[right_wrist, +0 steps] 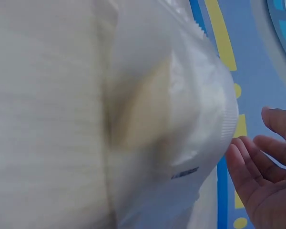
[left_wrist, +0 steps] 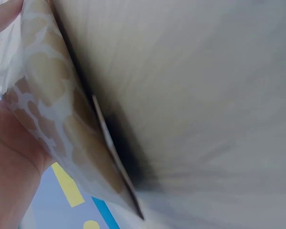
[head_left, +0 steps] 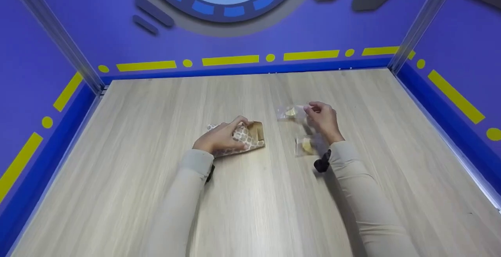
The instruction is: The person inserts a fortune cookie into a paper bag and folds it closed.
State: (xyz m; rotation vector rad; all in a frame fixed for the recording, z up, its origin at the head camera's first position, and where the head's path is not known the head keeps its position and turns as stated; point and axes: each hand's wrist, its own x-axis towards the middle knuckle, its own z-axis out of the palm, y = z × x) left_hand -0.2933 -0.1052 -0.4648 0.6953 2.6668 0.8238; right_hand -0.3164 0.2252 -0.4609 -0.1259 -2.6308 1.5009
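Observation:
My left hand (head_left: pixel 223 136) grips a paper bag (head_left: pixel 250 140) patterned in white and tan, fingers over its top. The brown open mouth of the bag faces right; in the left wrist view the bag's spotted side (left_wrist: pixel 50 76) runs close along the table. At the right, my right hand (head_left: pixel 324 120) has its fingertips at the right end of a clear packet (head_left: pixel 290 113) holding a pale yellow piece. Nearer me, below that hand, is a second clear packet (head_left: pixel 307 146). In the right wrist view a clear packet (right_wrist: pixel 181 129) fills the middle, and the thumb stands apart from the fingers.
The wood-grain table (head_left: pixel 242 210) has blue-purple panels (head_left: pixel 250 41) at its back and sides, with yellow marks. A dark wrist camera (head_left: pixel 323 163) hangs by the right cuff, close to the nearer packet.

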